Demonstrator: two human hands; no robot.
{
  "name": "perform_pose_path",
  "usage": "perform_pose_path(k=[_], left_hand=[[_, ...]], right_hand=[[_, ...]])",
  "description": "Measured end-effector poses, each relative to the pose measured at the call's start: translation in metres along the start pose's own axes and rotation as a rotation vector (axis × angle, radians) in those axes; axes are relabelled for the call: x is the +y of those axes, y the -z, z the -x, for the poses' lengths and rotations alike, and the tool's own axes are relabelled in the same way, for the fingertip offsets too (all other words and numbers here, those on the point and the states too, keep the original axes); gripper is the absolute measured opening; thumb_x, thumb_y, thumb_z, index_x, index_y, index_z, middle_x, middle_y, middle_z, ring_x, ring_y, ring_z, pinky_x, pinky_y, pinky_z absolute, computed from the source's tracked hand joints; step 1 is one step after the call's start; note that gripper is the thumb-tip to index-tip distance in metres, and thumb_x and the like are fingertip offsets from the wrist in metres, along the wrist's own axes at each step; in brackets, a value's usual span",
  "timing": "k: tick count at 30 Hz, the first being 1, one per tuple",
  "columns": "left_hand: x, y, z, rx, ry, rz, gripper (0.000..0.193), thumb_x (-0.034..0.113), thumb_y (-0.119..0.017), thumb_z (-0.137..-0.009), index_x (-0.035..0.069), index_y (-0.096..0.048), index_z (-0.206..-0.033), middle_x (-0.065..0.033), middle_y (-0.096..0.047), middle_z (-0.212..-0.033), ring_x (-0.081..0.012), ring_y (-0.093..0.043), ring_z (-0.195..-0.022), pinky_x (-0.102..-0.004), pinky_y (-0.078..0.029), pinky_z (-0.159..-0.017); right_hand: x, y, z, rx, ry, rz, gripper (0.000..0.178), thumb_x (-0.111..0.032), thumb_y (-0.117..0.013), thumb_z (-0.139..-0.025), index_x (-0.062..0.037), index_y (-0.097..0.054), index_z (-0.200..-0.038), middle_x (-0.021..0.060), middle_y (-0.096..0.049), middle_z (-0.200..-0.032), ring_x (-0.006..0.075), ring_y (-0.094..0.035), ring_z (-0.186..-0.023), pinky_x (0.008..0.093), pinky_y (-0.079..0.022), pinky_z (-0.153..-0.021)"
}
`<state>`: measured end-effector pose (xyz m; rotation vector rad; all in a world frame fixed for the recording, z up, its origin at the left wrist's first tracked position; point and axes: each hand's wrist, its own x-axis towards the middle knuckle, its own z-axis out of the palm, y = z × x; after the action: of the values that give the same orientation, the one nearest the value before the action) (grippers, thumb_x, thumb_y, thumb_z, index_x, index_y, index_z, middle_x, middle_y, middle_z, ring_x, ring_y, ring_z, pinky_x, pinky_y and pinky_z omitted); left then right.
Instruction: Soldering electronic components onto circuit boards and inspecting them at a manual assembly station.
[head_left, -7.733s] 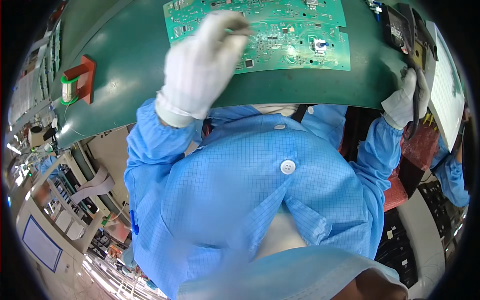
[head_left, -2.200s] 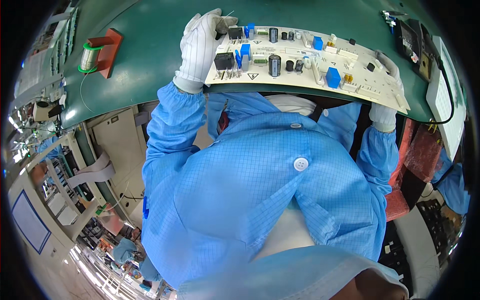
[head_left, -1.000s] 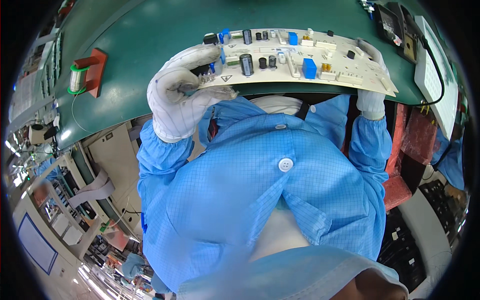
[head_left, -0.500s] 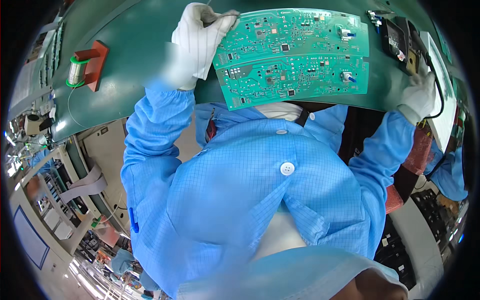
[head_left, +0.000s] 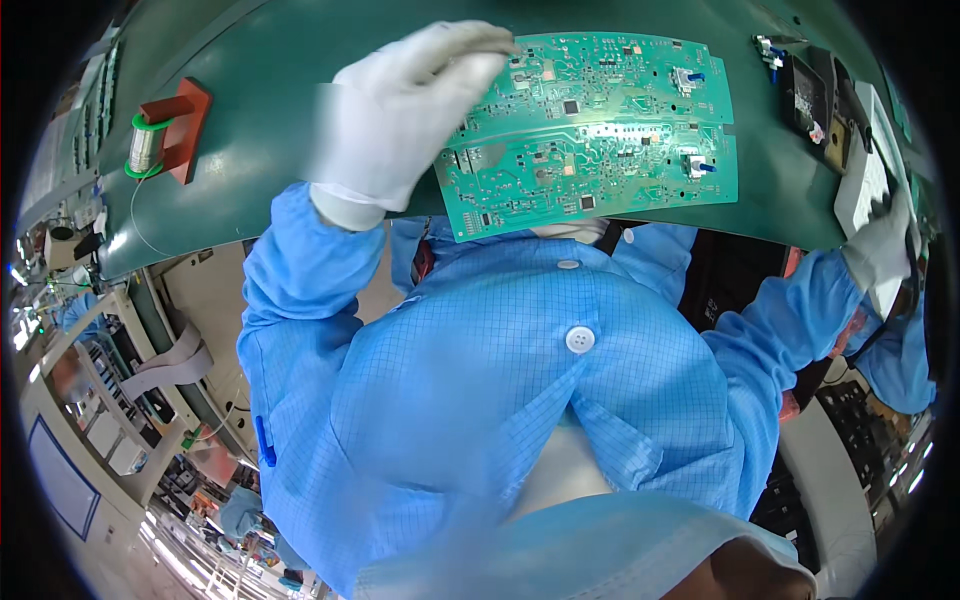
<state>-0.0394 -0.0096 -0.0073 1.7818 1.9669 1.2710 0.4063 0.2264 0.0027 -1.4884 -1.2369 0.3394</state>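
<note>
Two joined green circuit boards (head_left: 600,150), dotted with small parts, lie at the table's near edge; each carries a white part with a blue shaft at its right side. My left hand (head_left: 415,105), in a white glove, reaches over their left end. Its fingertips come together at the far left part of the boards; whatever they pinch is hidden. At the far right, my gloved right hand (head_left: 882,245) is beside a white box (head_left: 860,190) and a black cable (head_left: 885,150). Its fingers look curled around something dark that I cannot make out.
A solder wire reel (head_left: 146,148) stands on a red holder (head_left: 188,130) at the left, its wire trailing to the table edge. A black tray (head_left: 804,95) and small blue-shafted parts (head_left: 770,52) sit at the right, on the green table (head_left: 270,90).
My left hand has come nearer and turned, its fingers moving right over the boards. My right hand has moved outward to the right and nearer. The boards appear slightly lower in the picture.
</note>
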Motion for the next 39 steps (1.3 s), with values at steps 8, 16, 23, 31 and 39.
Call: perform_pose_path(k=[8, 16, 23, 31, 39], left_hand=[[-0.012, -0.033, 0.005, 0.022, -0.353, -0.520, 0.020, 0.026, -0.072, -0.082, 0.015, -0.056, -0.081, -0.0012, -0.058, -0.062, -0.0188, -0.059, -0.049, -0.0306, -0.049, -0.049], [-0.010, -0.034, 0.010, -0.012, -0.286, -0.562, 0.013, 0.020, -0.071, -0.082, 0.012, -0.062, -0.087, -0.0020, -0.067, -0.074, -0.0211, -0.066, -0.061, -0.0306, -0.053, -0.057], [-0.016, -0.037, 0.008, 0.043, -0.347, -0.562, 0.013, 0.022, -0.071, -0.082, 0.014, -0.061, -0.086, -0.0018, -0.065, -0.071, -0.0209, -0.065, -0.059, -0.0310, -0.052, -0.056], [-0.010, -0.012, -0.016, -0.116, -0.263, -0.566, 0.023, 0.031, -0.068, -0.085, 0.009, -0.066, -0.090, -0.0078, -0.063, -0.077, -0.0268, -0.064, -0.066, -0.0352, -0.052, -0.060], [-0.030, -0.001, -0.059, -0.791, 0.003, -0.080, 0.034, 0.040, -0.064, -0.089, 0.007, -0.068, -0.091, -0.0127, -0.058, -0.074, -0.0280, -0.061, -0.069, -0.0359, -0.051, -0.063]], right_hand=[[-0.077, -0.046, 0.209, -0.584, 0.315, -0.412, 0.020, 0.009, -0.061, -0.084, 0.0045, -0.067, -0.103, 0.0164, -0.070, -0.093, 0.0144, -0.065, -0.074, 0.0262, -0.053, -0.066], [-0.089, -0.076, 0.238, -0.611, 0.658, -0.214, 0.017, -0.002, -0.073, -0.078, -0.0029, -0.070, -0.094, 0.0095, -0.073, -0.087, 0.0200, -0.072, -0.068, 0.0284, -0.058, -0.063], [-0.086, -0.080, 0.241, -0.595, 0.766, -0.179, 0.015, 0.000, -0.071, -0.080, -0.0043, -0.068, -0.094, 0.0110, -0.072, -0.091, 0.0205, -0.071, -0.072, 0.0292, -0.059, -0.061], [-0.081, -0.072, 0.242, -0.680, 0.420, -0.275, 0.017, 0.003, -0.065, -0.086, -0.0026, -0.065, -0.101, 0.0133, -0.069, -0.094, 0.0189, -0.070, -0.070, 0.0272, -0.057, -0.056], [-0.061, -0.053, 0.244, -0.722, 0.136, -0.477, 0.019, 0.003, -0.055, -0.090, 0.0063, -0.056, -0.108, 0.0187, -0.064, -0.096, 0.0167, -0.067, -0.066, 0.0261, -0.056, -0.057]])
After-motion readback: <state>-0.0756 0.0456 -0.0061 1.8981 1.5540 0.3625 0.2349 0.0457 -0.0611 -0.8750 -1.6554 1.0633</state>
